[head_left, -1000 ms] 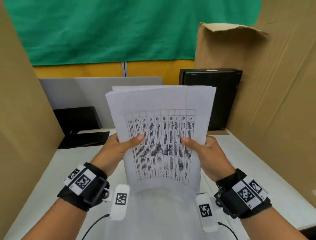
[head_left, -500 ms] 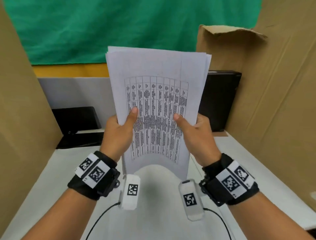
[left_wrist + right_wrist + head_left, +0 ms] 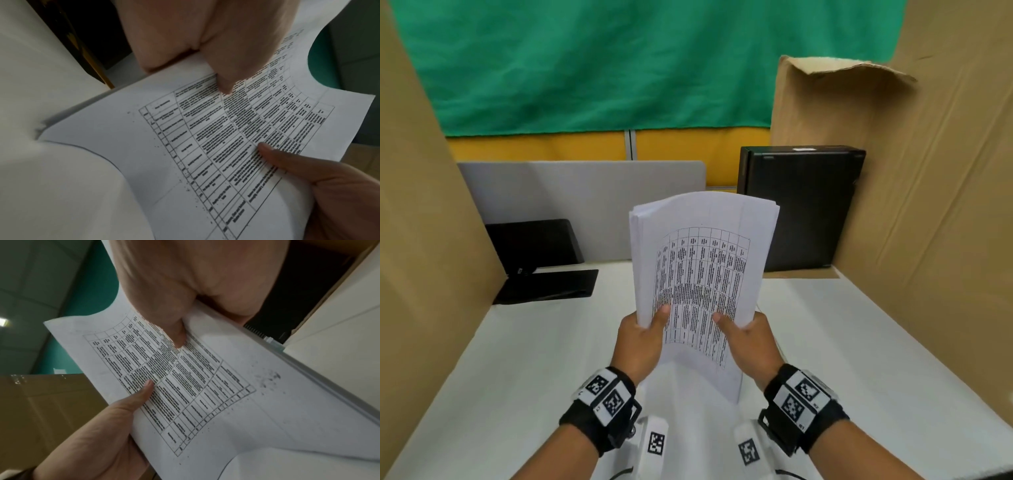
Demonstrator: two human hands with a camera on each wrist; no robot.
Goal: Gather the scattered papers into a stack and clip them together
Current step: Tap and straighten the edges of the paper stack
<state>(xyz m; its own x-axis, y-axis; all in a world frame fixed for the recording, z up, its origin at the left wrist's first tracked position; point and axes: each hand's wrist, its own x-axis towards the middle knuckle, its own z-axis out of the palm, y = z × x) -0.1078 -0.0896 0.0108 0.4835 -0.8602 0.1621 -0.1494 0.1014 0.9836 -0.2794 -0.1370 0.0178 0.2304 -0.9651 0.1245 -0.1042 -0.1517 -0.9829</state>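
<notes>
Centrally, stack of papers [image 3: 705, 274] held upright and slightly tilted above white table [image 3: 859, 342], lower corner near the tabletop; whether touching it, not discernible. Printed table with dense black text on the front sheet, top edges of the sheets slightly fanned. Left hand [image 3: 642, 337] clamped on the stack's left edge, thumb pressed on the front sheet, fingers hidden behind. Right hand [image 3: 748, 337] clamped on the right edge in mirror fashion, thumb on the print, fingers hidden behind. In the left wrist view, left thumb [image 3: 226, 78] close to the lens on the printed grid, right thumb [image 3: 273, 152] lower on the same sheet. In the right wrist view, the same arrangement reversed: right thumb [image 3: 176, 334] above, left thumb [image 3: 144, 389] below. Black wristbands with square coded markers [image 3: 801, 397] on both wrists. Behind the stack: grey divider panel [image 3: 578, 205], black box [image 3: 804, 205] standing at right rear, black folded device [image 3: 541, 260] at left rear. Cardboard walls [image 3: 935, 205] on both sides; green cloth [image 3: 619, 61] across the back.
</notes>
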